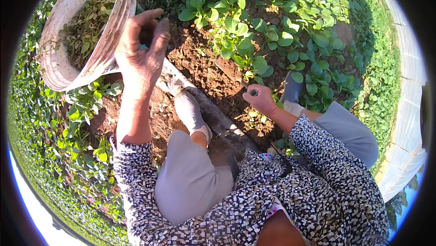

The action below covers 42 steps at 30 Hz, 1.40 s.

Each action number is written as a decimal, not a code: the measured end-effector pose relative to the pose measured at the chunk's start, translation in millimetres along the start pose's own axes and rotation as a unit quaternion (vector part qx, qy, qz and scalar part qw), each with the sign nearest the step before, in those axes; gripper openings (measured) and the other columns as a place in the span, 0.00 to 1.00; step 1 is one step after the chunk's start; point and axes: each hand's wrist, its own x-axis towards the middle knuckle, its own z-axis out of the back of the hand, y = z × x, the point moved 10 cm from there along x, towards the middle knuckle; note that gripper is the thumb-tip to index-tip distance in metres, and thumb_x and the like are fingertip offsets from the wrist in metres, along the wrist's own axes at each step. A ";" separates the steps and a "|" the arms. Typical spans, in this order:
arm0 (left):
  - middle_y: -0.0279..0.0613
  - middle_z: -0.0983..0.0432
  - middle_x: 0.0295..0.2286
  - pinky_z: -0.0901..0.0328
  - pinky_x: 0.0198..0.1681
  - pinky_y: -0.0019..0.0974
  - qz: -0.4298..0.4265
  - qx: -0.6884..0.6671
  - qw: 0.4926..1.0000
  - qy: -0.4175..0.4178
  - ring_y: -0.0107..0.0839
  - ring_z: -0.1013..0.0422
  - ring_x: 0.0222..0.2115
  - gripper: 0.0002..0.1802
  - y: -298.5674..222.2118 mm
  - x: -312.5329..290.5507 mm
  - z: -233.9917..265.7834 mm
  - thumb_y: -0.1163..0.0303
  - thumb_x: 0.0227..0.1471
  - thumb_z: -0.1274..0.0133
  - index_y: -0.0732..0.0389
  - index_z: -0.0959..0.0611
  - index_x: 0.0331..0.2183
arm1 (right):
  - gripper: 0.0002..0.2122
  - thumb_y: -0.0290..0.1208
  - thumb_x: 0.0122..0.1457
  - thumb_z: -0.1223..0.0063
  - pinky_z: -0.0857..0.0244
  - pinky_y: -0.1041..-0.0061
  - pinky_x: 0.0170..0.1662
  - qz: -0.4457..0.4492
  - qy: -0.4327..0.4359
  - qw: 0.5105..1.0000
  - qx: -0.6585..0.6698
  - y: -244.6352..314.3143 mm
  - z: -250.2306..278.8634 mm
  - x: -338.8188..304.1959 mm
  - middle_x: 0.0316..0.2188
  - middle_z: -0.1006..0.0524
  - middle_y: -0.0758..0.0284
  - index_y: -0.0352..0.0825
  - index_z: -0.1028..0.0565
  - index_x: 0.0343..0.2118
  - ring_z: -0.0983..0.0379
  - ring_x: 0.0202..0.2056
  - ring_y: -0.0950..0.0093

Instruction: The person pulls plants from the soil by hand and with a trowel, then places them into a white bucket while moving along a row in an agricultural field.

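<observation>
My left hand (pixel 143 48) is raised beside the white bucket (pixel 125 19), its fingers curved and apart with nothing visible between them. The bucket is tilted toward me, and pulled weeds and leaves (pixel 88 30) lie inside it. My right hand (pixel 263 100) is closed around the handle of a digging hand tool (pixel 253 92), whose round handle end faces up. Its brownish blade points toward the loosened soil (pixel 200 64); I cannot make out its exact shape. Leafy green seedlings (pixel 261 66) grow just beyond the tool.
A long grey strip (pixel 177 78) runs diagonally over the soil between my feet. My left shoe (pixel 188 110) stands by it, and my right shoe (pixel 292 87) is among the plants. Dense leafy rows (pixel 313 23) spread ahead. Pale plastic sheeting (pixel 408 96) lines the far right.
</observation>
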 end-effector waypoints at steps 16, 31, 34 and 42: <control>0.57 0.47 0.62 0.35 0.54 0.43 0.231 0.260 0.833 0.430 0.47 0.37 0.57 0.36 194.8 -85.4 -234.7 0.61 0.50 0.45 0.57 0.35 0.60 | 0.09 0.34 0.48 0.41 0.35 0.67 0.30 0.029 -0.018 0.997 -0.074 13.4 -7.6 27.9 0.23 0.25 0.60 0.34 0.25 0.21 0.30 0.24 0.61; 0.40 0.22 0.36 0.27 0.27 0.30 0.522 -0.179 0.794 0.254 0.27 0.25 0.28 0.15 227.9 -107.8 -176.6 0.69 0.58 0.46 0.66 0.23 0.45 | 0.10 0.32 0.47 0.41 0.37 0.70 0.28 -0.003 -0.045 0.996 -0.072 19.3 6.1 3.1 0.20 0.28 0.62 0.32 0.28 0.20 0.31 0.22 0.66; 0.43 0.21 0.39 0.28 0.36 0.34 0.396 -0.061 0.859 0.318 0.32 0.24 0.34 0.22 209.3 -105.1 -215.0 0.72 0.54 0.44 0.65 0.26 0.51 | 0.10 0.32 0.48 0.41 0.38 0.73 0.27 -0.043 -0.076 0.996 0.020 12.2 5.7 -6.5 0.19 0.29 0.64 0.31 0.28 0.20 0.33 0.21 0.72; 0.52 0.21 0.36 0.29 0.36 0.40 0.246 0.062 0.896 0.364 0.47 0.23 0.33 0.21 188.4 -94.4 -263.0 0.70 0.45 0.41 0.61 0.19 0.45 | 0.09 0.34 0.49 0.41 0.35 0.70 0.29 -0.082 -0.082 0.993 -0.033 4.6 -10.2 21.3 0.20 0.26 0.61 0.34 0.25 0.21 0.30 0.22 0.67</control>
